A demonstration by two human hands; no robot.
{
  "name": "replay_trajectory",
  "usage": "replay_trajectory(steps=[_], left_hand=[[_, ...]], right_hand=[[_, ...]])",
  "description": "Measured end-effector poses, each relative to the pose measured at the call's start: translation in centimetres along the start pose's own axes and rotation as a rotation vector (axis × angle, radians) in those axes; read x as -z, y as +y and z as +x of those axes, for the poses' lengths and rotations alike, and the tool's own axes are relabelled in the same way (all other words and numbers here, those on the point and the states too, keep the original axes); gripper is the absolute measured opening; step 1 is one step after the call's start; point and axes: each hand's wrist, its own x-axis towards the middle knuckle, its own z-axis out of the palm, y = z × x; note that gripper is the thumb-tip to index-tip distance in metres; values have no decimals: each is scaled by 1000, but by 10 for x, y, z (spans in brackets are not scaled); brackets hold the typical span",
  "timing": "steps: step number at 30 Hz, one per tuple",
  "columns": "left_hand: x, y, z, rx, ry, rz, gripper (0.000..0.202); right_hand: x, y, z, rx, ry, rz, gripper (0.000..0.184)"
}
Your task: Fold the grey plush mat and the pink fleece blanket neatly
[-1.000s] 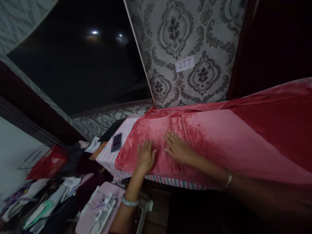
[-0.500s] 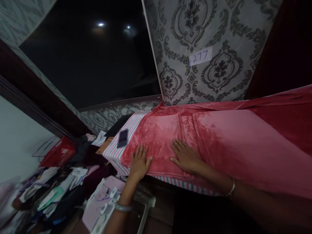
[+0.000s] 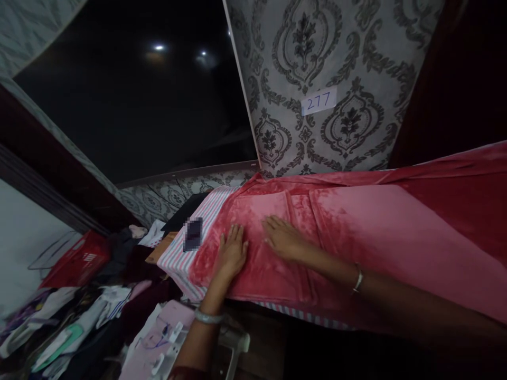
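A red velvet cloth point(image 3: 356, 232) lies spread along a board covered in pink-and-white striped fabric point(image 3: 178, 256). My left hand point(image 3: 232, 252) rests flat on the cloth near its left end, fingers stretched out, a pale bangle on its wrist. My right hand point(image 3: 283, 238) lies flat on the cloth just to the right of it, fingers spread, next to a raised fold in the velvet. Neither hand holds anything. A small dark object point(image 3: 193, 234) sits on the striped cover left of my left hand.
A patterned grey wall panel with a paper label reading 277 point(image 3: 319, 100) stands behind the board. A pink sewing machine point(image 3: 158, 343) sits below the board's near edge. Clothes lie heaped at lower left point(image 3: 75, 322) beside a red basket point(image 3: 75, 258).
Both hands have slid over the velvet: toward the near edge half a second ago, now back away from it and slightly closer together. They stay flat throughout.
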Motion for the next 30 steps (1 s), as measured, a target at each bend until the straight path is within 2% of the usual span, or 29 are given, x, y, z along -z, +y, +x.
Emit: replay_trajectory(steps=[4,7,9,12,17,21,23,26,28,30], left_hand=[[-10,-7,0,21,5,22,58],[-21,-10,-6,-3,-51,92,57],[-26,-9,-8,-16,-56,133,57],[-30,-7,-9,-26,-42,152,56],[-31,-6,-8,-24,-23,139,56],[-27,-9,-10,-16,-70,90,56],[-19,-11,-2,-8,-70,39,53],[-2,-12,29,-20,8,-22,51],[6,-9,57,-13,32,-25,53],[5,-3,82,20,15,-9,54]], right_hand=[[-26,-38,16,47,-15,38,63],[-51,-46,20,28,-48,41,63],[-61,-39,17,12,-65,31,65],[-63,-17,5,-3,-77,-14,72],[-54,13,-25,-74,-59,-113,81],[-37,19,-33,-64,-133,-175,80],[-23,17,-21,-36,-148,-168,70],[-4,7,20,-6,-59,-114,58],[-1,0,54,-21,-5,-80,59],[-8,-4,84,-52,2,-68,60]])
